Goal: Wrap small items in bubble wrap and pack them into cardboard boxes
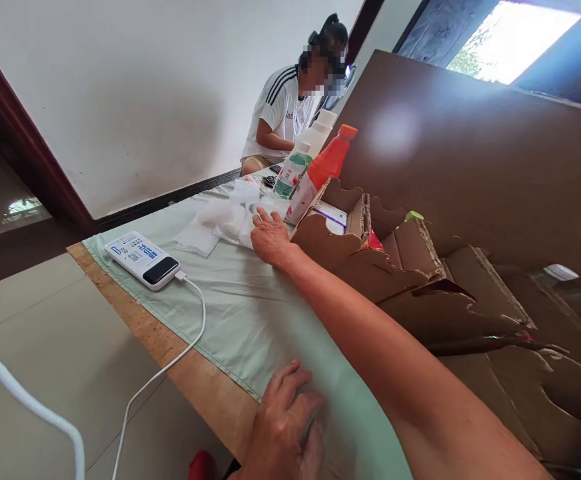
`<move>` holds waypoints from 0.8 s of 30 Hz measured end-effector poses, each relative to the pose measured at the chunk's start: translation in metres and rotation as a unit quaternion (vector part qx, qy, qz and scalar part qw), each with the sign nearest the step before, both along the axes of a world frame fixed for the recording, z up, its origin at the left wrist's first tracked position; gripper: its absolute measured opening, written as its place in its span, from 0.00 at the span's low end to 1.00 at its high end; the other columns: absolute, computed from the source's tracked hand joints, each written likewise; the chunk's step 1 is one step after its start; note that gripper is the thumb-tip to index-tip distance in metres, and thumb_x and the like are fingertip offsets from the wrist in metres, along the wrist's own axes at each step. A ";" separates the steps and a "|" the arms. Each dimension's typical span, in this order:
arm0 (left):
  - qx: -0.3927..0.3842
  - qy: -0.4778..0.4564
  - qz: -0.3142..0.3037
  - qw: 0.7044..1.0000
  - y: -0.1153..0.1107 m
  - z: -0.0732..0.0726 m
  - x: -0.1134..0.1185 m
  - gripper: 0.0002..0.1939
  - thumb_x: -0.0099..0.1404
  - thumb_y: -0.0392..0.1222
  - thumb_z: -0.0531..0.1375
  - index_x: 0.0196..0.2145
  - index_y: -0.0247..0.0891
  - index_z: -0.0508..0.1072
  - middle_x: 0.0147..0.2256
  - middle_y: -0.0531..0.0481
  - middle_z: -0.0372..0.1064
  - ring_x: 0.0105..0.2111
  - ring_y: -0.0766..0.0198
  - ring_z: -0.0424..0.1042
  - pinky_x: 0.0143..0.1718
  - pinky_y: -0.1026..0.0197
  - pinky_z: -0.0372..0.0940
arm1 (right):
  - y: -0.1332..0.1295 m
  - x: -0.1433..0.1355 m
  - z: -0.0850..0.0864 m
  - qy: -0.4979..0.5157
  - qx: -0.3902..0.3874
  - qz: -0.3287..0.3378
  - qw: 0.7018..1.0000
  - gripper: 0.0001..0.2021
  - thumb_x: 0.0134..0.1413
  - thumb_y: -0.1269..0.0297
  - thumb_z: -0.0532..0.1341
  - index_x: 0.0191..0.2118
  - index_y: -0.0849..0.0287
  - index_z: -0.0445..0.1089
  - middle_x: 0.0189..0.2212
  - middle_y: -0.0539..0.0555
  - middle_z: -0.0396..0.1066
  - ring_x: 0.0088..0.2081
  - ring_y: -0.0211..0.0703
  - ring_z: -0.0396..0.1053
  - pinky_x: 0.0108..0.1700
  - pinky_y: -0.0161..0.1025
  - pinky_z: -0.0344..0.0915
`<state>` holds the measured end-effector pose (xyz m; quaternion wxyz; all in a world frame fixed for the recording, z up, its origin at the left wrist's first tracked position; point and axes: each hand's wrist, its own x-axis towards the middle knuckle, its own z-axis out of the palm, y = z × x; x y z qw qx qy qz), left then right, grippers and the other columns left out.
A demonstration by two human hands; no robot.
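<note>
- Head view: right hand (269,237) is reaching far across the counter (205,390), lying on the heap of clear plastic bags (220,223); fingers look loosely curled on the plastic, so a real grip cannot be told.
- Left hand (283,427) is lying flat on the green cloth (250,320) near the counter's front edge, fingers spread, grasping nothing.
- Bags are lying at the right hand's fingertips, touching it, and well apart from the left hand; a flatter bag is sitting just left of the heap.
- Risk, as a judgement: bottles are standing just beyond the bags, namely an orange bottle (328,163), a green-label bottle (290,175) and a white bottle (318,133); a sweep of the right hand could be tipping them.
- Risk: thin plastic is slippery and bunched, so several bags could be coming up together or sliding off.
- Torn cardboard box (410,267) is pressing close along the right forearm; the ragged flaps could be snagging the arm or the bags.
- White power bank (143,260) is lying near the counter's left edge, with its cable (170,363) hanging off the front; a tug could be dragging it off.
- Another person (283,113) is sitting at the far end, hands apart from these.
</note>
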<state>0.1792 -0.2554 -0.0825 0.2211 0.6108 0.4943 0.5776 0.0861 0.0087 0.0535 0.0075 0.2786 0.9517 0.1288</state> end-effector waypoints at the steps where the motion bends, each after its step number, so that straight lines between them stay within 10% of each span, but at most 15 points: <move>1: -0.002 -0.003 0.001 1.000 0.000 0.000 0.000 0.21 0.59 0.26 0.55 0.48 0.39 0.74 0.51 0.33 0.73 0.62 0.39 0.68 0.56 0.32 0.70 | 0.004 -0.003 -0.001 -0.002 0.002 -0.008 1.000 0.16 0.58 0.80 0.56 0.44 0.64 0.80 0.53 0.67 0.77 0.66 0.65 0.60 0.60 0.63 0.59; 7: -0.029 -0.055 -0.003 0.998 -0.006 -0.004 0.000 0.24 0.61 0.28 0.55 0.53 0.41 0.73 0.58 0.35 0.71 0.62 0.42 0.69 0.57 0.35 0.70 | -0.068 0.059 0.014 0.069 0.071 0.004 0.995 0.22 0.68 0.79 0.46 0.62 0.78 0.66 0.66 0.72 0.64 0.72 0.60 0.53 0.68 0.58 0.51; 11: -0.117 -0.204 0.008 0.972 -0.007 -0.006 -0.007 0.29 0.67 0.37 0.58 0.65 0.44 0.64 0.64 0.37 0.66 0.64 0.45 0.67 0.64 0.37 0.65 | -0.163 0.155 0.017 0.254 0.121 0.030 0.959 0.23 0.67 0.75 0.55 0.66 0.62 0.63 0.62 0.62 0.71 0.69 0.55 0.60 0.66 0.55 0.56; 18: -0.217 -0.485 -0.141 0.835 -0.014 0.027 -0.021 0.35 0.58 0.52 0.63 0.62 0.43 0.70 0.61 0.41 0.72 0.62 0.41 0.69 0.63 0.35 0.63 | -0.283 0.290 -0.047 0.326 0.027 -0.025 0.945 0.25 0.57 0.83 0.56 0.57 0.59 0.72 0.51 0.57 0.80 0.65 0.52 0.66 0.60 0.49 0.64; 24: -0.296 -0.368 -0.196 0.859 -0.039 0.031 0.008 0.19 0.49 0.44 0.65 0.41 0.42 0.84 0.47 0.44 0.81 0.57 0.40 0.73 0.61 0.36 0.66 | -0.342 0.353 -0.079 0.361 -0.006 -0.131 0.923 0.21 0.56 0.83 0.57 0.51 0.58 0.75 0.49 0.56 0.81 0.64 0.54 0.68 0.58 0.52 0.65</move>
